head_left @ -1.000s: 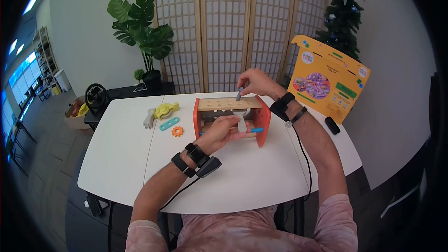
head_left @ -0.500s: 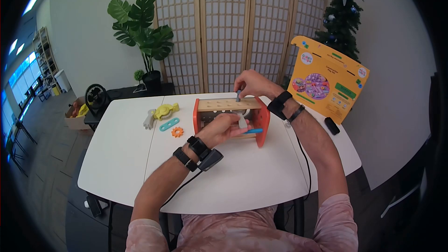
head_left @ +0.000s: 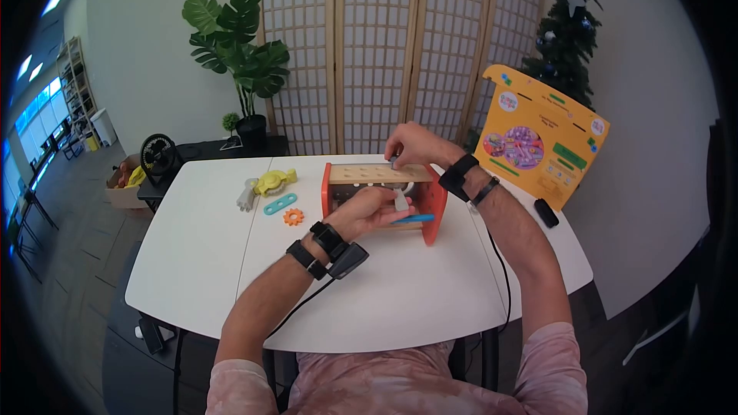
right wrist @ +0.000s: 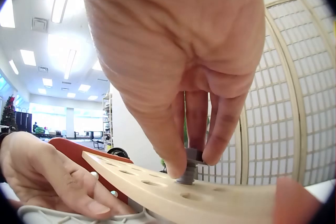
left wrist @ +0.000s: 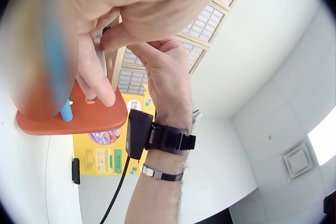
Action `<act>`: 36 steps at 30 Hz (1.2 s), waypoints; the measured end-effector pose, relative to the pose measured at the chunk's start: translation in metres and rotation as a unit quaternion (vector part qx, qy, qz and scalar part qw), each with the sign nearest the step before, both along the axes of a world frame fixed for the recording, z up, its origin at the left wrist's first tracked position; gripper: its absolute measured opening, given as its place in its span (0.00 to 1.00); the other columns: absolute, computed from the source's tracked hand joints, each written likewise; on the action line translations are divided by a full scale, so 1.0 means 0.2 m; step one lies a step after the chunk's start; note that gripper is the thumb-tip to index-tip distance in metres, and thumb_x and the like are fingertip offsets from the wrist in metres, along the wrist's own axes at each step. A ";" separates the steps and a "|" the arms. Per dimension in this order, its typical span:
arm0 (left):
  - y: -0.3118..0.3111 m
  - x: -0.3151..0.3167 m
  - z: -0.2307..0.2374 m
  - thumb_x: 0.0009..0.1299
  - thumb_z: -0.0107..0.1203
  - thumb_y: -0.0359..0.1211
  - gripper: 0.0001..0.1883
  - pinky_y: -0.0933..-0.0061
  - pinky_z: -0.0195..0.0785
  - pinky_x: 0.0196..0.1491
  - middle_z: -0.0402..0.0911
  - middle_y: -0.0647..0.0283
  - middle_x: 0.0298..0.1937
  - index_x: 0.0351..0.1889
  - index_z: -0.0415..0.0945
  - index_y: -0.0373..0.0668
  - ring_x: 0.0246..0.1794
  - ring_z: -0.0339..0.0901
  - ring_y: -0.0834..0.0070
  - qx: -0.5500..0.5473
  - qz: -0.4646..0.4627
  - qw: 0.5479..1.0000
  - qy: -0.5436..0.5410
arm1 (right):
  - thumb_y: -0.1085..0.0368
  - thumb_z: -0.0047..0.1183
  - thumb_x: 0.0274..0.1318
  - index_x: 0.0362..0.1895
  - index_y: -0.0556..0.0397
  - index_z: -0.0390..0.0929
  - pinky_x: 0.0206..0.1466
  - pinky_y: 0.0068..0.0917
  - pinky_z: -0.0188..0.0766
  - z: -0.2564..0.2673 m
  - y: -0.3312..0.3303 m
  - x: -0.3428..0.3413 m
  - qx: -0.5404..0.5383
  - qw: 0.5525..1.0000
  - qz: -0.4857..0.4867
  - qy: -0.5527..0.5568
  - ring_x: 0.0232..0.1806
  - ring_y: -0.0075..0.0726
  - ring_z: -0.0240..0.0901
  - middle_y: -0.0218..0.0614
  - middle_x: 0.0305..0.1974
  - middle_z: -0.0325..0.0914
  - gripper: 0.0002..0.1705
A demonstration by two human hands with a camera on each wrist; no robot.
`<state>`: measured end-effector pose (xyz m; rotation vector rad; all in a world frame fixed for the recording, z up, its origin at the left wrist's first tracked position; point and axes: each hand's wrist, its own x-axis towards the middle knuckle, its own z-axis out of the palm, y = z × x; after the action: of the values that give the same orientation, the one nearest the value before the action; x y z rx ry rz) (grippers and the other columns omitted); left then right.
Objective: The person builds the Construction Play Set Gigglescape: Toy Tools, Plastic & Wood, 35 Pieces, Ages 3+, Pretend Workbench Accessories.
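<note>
A wooden toy workbench with a holed top board and red end panels stands on the table. My right hand pinches a dark grey toy bolt by its head, its ridged shank upright at a hole near the board's right end. Below the board, my left hand reaches to the bench's open front and holds a light grey toy wrench between thumb and fingers. A blue rod runs along the front, just under the left fingers. The wrench's far end is partly hidden.
Left of the bench lie a yellow toy piece, a grey piece, a teal holed strip and an orange gear. At the right stand a yellow box and a black case. Cables trail from both wrists.
The right hand has brought the bolt from a tilt to upright and lower at the board. The left hand has shifted slightly, still gripping the wrench. The head view has tilted a little.
</note>
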<state>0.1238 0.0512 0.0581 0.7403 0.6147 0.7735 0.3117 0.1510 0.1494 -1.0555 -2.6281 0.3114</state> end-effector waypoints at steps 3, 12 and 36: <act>0.00 0.00 0.00 0.87 0.48 0.26 0.16 0.69 0.93 0.60 0.79 0.49 0.58 0.69 0.64 0.31 0.60 0.87 0.59 -0.010 0.003 1.000 -0.007 | 0.71 0.76 0.43 0.44 0.57 0.94 0.50 0.35 0.86 0.00 0.00 0.00 -0.002 1.000 0.000 -0.005 0.42 0.41 0.91 0.45 0.38 0.93 0.19; 0.01 -0.01 -0.02 0.87 0.47 0.26 0.17 0.72 0.93 0.57 0.80 0.48 0.58 0.69 0.64 0.28 0.60 0.88 0.58 -0.017 -0.009 0.999 -0.034 | 0.75 0.68 0.52 0.49 0.57 0.93 0.54 0.35 0.86 0.00 0.06 0.00 -0.019 0.998 0.016 -0.050 0.46 0.44 0.92 0.47 0.43 0.93 0.18; -0.01 -0.03 -0.04 0.90 0.45 0.31 0.18 0.69 0.89 0.61 0.80 0.51 0.62 0.72 0.64 0.33 0.62 0.85 0.62 0.011 -0.015 0.998 -0.063 | 0.44 0.58 0.68 0.37 0.59 0.88 0.45 0.51 0.79 -0.07 0.14 0.00 0.037 0.993 -0.021 -0.106 0.38 0.61 0.85 0.53 0.34 0.88 0.27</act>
<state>0.1177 0.0497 0.0504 0.7143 0.4807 0.7947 0.3114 0.1788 0.1353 -1.1754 -2.7740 0.0949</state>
